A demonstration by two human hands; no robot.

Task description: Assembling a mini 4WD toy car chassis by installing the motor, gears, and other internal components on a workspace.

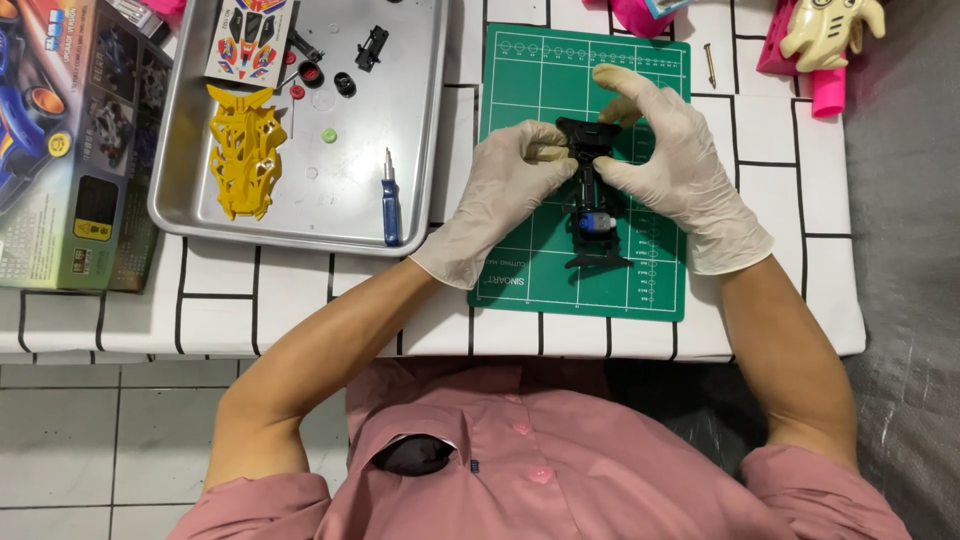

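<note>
Both my hands wear cream gloves and hold a black toy car chassis [592, 205] over a green cutting mat [520, 270]. My left hand [505, 190] grips the chassis front from the left. From the right, my right hand [668, 160] pinches the same front end, index finger raised. A small blue motor part sits in the chassis rear, which rests on the mat.
A metal tray [420, 150] at the left holds a yellow car body [243, 150], a blue screwdriver [390, 200], a sticker sheet [250, 40] and small black and red parts. A kit box [70, 140] lies far left. Pink items and a screw [709, 62] sit at the back right.
</note>
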